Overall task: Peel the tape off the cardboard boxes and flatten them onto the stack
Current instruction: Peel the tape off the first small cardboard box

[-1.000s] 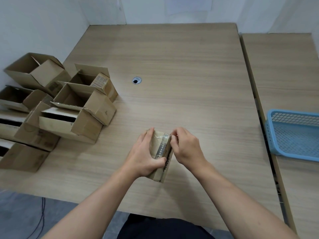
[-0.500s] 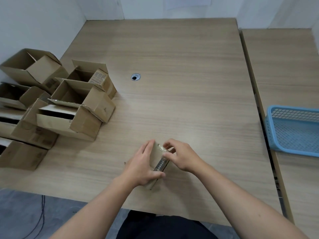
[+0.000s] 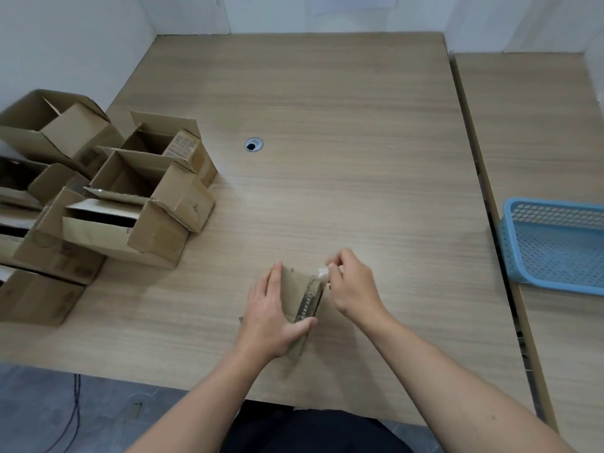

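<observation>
Cardboard box [image 3: 302, 294] stands near the table's [image 3: 327, 125] front edge. The left hand [image 3: 271, 317] grips its side, and the right hand [image 3: 354, 287] pinches lifted tape [image 3: 323, 274] at the top corner. Peeling looks barely begun. Flattening is not yet done, and the boxes [image 3: 130, 197] piled at left seem unflattened.

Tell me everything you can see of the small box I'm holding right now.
The box is small, of plain brown cardboard, with a dark printed strip along its right edge. It stands on the wooden table near the front edge. The left hand grips its left side, thumb across the near end. The right hand pinches crumpled clear tape, partly lifted, at its far right corner. Its underside is hidden.
</observation>
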